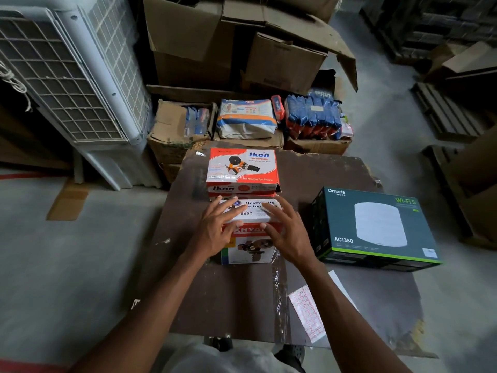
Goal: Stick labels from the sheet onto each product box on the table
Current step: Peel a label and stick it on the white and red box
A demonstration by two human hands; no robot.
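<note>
While both hands, left hand (215, 230) and right hand (286, 235), rest with fingers spread flat, gripping nothing, on the white-and-red cardboard carton-sealer box (250, 232) mid-counter, the pink label sheet (306, 313) lies near the counter's front edge and could slide off if brushed.

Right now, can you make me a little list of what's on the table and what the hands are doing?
table: dark brown board
middle box: white and red tape dispenser box
behind it: red Ikon box
right side: dark green Omada Wi-Fi box
label sheet: pink-grid sheet, near edge, right of middle
left hand: open, fingers spread on the middle box
right hand: open, fingers spread on the same box
label in hand: none visible
</note>
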